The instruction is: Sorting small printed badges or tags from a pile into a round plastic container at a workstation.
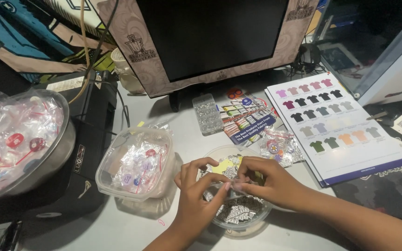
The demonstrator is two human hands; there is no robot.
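Seen from above: left hand (195, 197) and right hand (264, 181) meeting fingertip to fingertip, pinching a small clear packet (238, 187) over a round clear tub (262, 217) of printed pieces at the near centre. Just left, a square plastic container (112, 186) of bagged badges. Far left, a metal bowl (59, 153) heaped with more bagged badges. Right, a shirt colour chart (345, 153). Far centre, a dark monitor (210, 37), with a clear bead box (207, 114) near its foot.

Dim indoor light, soft shadows, slight blur, wide-angle bending at edges.
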